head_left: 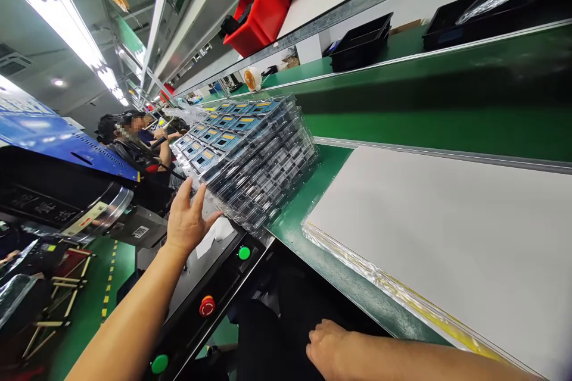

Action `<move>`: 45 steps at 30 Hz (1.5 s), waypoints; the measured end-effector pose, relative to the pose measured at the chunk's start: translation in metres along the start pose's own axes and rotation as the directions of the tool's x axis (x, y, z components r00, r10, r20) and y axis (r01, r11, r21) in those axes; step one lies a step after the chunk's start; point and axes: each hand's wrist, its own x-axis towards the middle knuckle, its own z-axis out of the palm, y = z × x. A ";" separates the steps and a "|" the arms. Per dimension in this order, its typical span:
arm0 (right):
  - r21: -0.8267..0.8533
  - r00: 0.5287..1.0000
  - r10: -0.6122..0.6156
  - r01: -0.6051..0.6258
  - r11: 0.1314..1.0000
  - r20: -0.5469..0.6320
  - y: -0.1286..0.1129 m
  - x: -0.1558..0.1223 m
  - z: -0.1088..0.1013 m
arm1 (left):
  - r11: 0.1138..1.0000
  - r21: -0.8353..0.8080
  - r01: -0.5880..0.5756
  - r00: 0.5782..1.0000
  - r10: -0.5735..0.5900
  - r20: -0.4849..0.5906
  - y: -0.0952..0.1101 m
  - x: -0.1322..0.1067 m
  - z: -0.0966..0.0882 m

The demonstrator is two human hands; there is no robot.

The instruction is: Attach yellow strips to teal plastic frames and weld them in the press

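Green belt across 1 to 3 o'clock, running off toward 11. White sheet at 4 o'clock on the bench, near edge in clear film with a yellow strip. Stack of clear trays dead centre, at 9 o'clock of the sheet, top layer full of blue-faced parts. Black panel at 7 o'clock, just under the stack's near corner. Black bin at 1 o'clock beyond the belt; red bin at 12 on the shelf above. People at 10 o'clock, far down the line. Next, left hand at 8 o'clock of the stack: spread wide, palm down, fingertips against the stack's near corner, gripping nothing. Then right hand at 6 o'clock, low by the bench edge, well apart from the stack; fingers out of sight, so grip impossible to tell. Small fan at 12 o'clock by the belt. Red button and green button on the panel.
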 end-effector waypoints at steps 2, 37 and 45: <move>-0.042 0.999 -0.008 0.009 0.999 0.034 -0.001 -0.002 -0.004 | 1.000 -0.001 0.005 1.000 -0.005 -0.011 0.002 -0.002 0.001; 0.056 0.999 -0.023 0.020 0.998 0.049 -0.002 -0.016 -0.020 | 0.999 -0.044 0.022 1.000 -0.022 0.008 0.024 -0.026 0.024; 0.060 0.997 -0.016 0.011 0.998 0.075 -0.003 -0.018 -0.023 | 0.995 -0.081 0.053 0.998 -0.050 0.038 0.033 -0.032 0.024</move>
